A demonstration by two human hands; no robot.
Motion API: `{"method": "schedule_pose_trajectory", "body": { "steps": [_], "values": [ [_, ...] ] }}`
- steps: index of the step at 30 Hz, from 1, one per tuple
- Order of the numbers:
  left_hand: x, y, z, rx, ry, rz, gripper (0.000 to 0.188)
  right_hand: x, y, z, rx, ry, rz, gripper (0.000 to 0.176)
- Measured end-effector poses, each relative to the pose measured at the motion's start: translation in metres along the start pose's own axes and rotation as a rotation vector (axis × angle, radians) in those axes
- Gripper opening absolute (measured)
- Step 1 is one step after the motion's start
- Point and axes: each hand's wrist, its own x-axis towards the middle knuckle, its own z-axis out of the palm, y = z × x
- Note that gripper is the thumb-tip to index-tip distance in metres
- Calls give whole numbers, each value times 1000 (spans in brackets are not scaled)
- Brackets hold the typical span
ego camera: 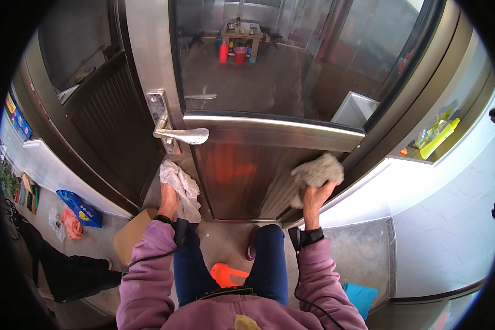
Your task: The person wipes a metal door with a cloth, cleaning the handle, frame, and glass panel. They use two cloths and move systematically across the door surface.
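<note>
Before me is a brown metal door with a ribbed lower panel (pixel 235 181) and a glass upper pane (pixel 247 86). My right hand (pixel 318 197) grips a shaggy grey cloth (pixel 322 170) against the right side of the lower panel. Its fingers are partly hidden by the cloth. At the door's left edge, below the metal lever handle (pixel 185 135), my left hand (pixel 169 198) is on a crumpled whitish towel (pixel 185 189). The towel covers most of its fingers and hangs down beside the wrist.
An orange plastic object (pixel 227 275) lies between my legs. A cardboard box (pixel 135 235), a blue printed bag (pixel 80 207) and a pink plastic bag (pixel 71 222) are at left. A yellow-green bottle (pixel 439 139) rests on the right ledge. A blue item (pixel 361 297) lies lower right.
</note>
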Motion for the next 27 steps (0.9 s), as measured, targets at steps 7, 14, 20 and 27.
{"method": "schedule_pose_trajectory", "body": {
  "steps": [7, 14, 20, 27],
  "values": [
    [-2, -5, -1, -54, 11, 7, 35, -21, -34, 73, -272, 33, -227, 51],
    [-4, -4, -4, -62, -52, 17, 36, -104, 51, 58, -616, -502, -550, 57],
    [2, -1, -5, -70, -45, 15, 35, -120, 97, -8, -487, -773, -317, 58],
    [-12, 6, 9, -75, -69, 26, 33, -10, 28, -24, 24, -21, 52, 23]
  ]
}}
